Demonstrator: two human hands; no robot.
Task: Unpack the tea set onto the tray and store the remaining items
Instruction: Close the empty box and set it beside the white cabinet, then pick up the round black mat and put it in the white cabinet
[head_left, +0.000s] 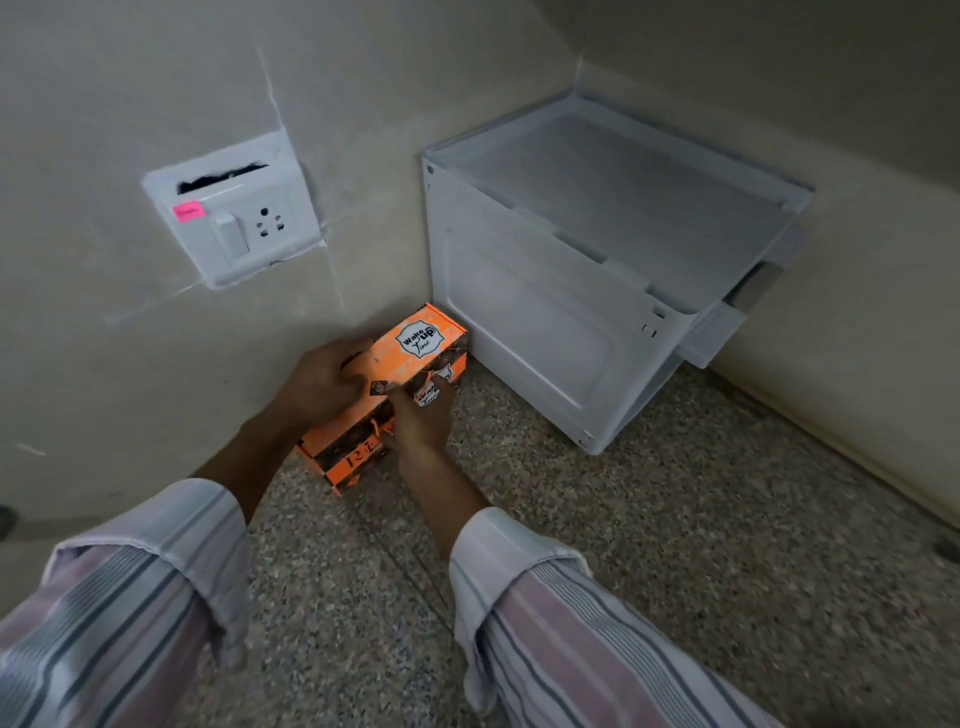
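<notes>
Orange box (395, 384) printed "Wake up Time", down on the speckled floor (675, 519), tucked against the wall (104, 364) and just beside the white storage bin (597, 270) in the corner. Gripped from both sides: left hand (319, 384) curled over the box's top and wall-side edge, right hand (421, 421) pressed to its front face, fingers bent around it. Striped sleeves (130, 597) behind both hands. Above the box, on the wall, a white socket plate (234, 208) bearing a pink sticker (188, 211).
</notes>
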